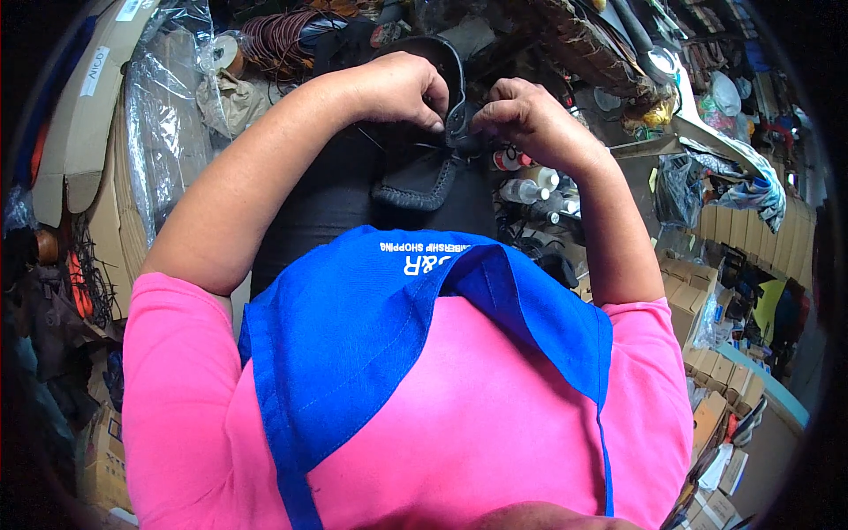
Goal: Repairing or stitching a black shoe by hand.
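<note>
A black leather piece point(415, 193) with a thick, stitched edge rests over my dark-clothed lap, and its curved upper part rises between my hands. My left hand point(405, 91) is closed at the inner side of that curved part, thumb and fingers bent toward its rim. Just right of the rim, my right hand point(528, 119) is pinched, its fingertips close to the leather. Whatever lies between those fingertips is too small or dark to make out. Part of the leather is hidden behind my left hand.
Several small bottles point(525, 190) stand to the right of my lap. Coiled brown cord point(276, 44) and a spool point(223, 55) lie at the far left, near clear plastic sheeting point(168, 124) and cardboard point(81, 132). Stacked boxes point(693, 287) fill the right side.
</note>
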Available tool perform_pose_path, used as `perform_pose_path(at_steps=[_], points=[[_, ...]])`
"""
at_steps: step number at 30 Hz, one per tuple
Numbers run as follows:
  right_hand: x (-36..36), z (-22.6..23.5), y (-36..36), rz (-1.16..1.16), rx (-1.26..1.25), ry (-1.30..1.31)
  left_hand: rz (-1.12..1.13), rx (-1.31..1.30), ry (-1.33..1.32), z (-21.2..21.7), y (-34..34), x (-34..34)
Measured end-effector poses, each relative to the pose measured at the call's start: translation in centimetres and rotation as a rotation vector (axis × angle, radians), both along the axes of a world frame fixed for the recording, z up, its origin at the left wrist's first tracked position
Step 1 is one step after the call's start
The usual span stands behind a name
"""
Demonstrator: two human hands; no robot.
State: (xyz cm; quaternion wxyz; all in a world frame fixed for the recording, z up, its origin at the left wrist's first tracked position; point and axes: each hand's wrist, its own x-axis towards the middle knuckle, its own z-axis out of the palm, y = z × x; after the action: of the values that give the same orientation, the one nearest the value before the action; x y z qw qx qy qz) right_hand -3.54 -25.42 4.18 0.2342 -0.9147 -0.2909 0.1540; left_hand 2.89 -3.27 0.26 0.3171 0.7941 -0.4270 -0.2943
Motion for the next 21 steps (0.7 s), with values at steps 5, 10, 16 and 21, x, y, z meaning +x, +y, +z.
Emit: perform_pose_path(at_steps=[5,10,16,21], points=[[-0.6,-0.4,0.5,0.040,-0.006,-0.048,-0.024,0.013,0.042,-1.1,-1.0,-0.4],[-0.4,-1.3,-0.3,-0.144,0.160,0.370,-0.042,-0.012,0.133,-1.3,-0.8,-0.2],[0.2,-3.6,-1.4,-0.132,0.333,0.550,-0.101,0.002,0.135,-0.9,-1.0,-0.2],[-1.1,-3.6,-0.8,-0.217,0.367,0.568,-0.033,0.040,0.110,-1.4,-1.3,-0.4]])
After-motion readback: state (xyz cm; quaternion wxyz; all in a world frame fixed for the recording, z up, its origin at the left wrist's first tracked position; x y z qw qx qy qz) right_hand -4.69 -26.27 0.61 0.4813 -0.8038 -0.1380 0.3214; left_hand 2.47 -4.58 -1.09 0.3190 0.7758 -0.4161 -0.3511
